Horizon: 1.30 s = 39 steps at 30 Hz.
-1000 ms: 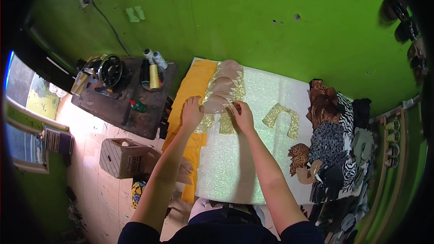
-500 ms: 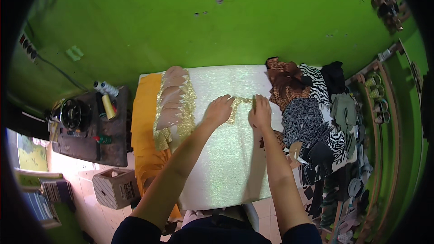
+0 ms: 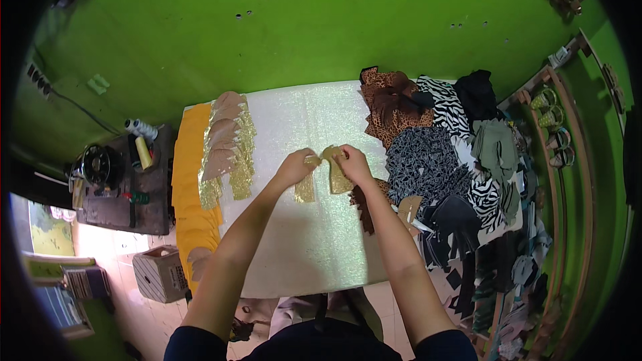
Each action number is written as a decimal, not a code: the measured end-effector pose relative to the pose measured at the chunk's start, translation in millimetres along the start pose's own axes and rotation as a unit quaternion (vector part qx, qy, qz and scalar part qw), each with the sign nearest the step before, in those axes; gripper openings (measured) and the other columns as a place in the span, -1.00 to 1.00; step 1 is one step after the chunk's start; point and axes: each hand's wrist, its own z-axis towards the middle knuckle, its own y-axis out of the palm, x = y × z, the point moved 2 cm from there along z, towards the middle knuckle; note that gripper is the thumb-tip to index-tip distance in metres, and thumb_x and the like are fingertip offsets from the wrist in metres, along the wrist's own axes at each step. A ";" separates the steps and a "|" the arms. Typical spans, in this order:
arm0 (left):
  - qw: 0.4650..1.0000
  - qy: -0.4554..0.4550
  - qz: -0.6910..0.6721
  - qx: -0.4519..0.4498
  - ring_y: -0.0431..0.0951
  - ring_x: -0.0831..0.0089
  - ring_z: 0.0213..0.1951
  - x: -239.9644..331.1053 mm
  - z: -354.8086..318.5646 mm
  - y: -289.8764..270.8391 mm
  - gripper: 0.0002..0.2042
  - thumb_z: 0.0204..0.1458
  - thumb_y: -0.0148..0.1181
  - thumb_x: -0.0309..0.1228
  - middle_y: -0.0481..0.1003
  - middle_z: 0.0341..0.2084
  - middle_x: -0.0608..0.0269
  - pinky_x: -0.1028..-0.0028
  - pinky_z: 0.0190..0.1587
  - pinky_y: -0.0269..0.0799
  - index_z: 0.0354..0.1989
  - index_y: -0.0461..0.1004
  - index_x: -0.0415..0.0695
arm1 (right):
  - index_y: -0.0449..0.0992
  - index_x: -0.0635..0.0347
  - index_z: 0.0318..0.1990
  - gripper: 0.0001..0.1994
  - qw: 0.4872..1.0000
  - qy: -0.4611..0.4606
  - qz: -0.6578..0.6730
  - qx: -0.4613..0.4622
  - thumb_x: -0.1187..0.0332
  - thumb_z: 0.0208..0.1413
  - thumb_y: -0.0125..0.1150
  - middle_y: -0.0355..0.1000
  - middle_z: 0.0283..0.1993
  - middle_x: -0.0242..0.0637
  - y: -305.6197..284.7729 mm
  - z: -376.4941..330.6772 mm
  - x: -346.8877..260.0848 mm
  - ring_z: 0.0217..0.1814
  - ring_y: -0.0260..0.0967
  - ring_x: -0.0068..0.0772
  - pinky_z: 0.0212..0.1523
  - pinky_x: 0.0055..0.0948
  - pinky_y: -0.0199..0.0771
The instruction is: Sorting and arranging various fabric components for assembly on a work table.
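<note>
Gold glitter piece [image 3: 326,174] seemingly pinched by both hands' fingers; striped box [image 3: 160,274] lower left.

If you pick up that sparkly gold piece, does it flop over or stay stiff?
Probably floppy: the gold glitter piece hangs in two limp legs below where the left hand and right hand pinch it. It looks thin and flat like the cut pieces stacked at the left, so likely very light. Its shiny face may feel rough rather than slippery.

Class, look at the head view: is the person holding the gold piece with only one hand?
No: both the left hand and the right hand grip the gold piece over the white sheet.
</note>
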 end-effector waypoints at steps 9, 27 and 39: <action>0.981 -0.142 -0.111 0.065 0.50 0.23 -0.28 0.2 -115.8 30.6 -0.67 -0.12 0.17 -0.33 0.48 -0.35 0.02 0.41 -0.22 0.37 -0.16 0.38 -0.19 | 0.47 0.24 -0.36 -0.70 0.988 -0.005 -0.128 -0.085 0.16 0.00 -0.02 0.42 -0.36 0.01 9.7 -86.1 -6.9 -0.28 0.37 0.03 -0.23 -0.16 0.33; 0.926 0.000 0.174 0.336 0.19 0.17 0.03 142.9 -154.7 110.4 -0.70 -0.17 0.06 -0.43 0.27 -0.09 0.06 0.21 0.07 0.04 -0.18 0.37 -0.17 | 0.43 0.20 -0.23 -0.77 0.837 -0.218 -0.494 0.093 0.38 -0.07 -0.03 0.33 -0.28 -0.14 -125.9 -188.7 34.5 -0.21 0.32 -0.19 -0.27 -0.27 0.33; 0.836 -0.099 -0.537 -0.060 0.41 0.59 -0.43 175.5 -112.4 158.7 -0.66 0.14 -0.16 -0.14 0.40 -0.42 0.26 0.59 -0.28 0.38 -0.16 0.32 -0.19 | 0.44 0.13 -0.40 -0.87 0.931 -0.195 -0.287 0.110 0.37 -0.01 -0.06 0.41 -0.57 -0.12 -144.7 -197.0 -15.2 -0.49 0.41 -0.11 -0.49 -0.20 0.40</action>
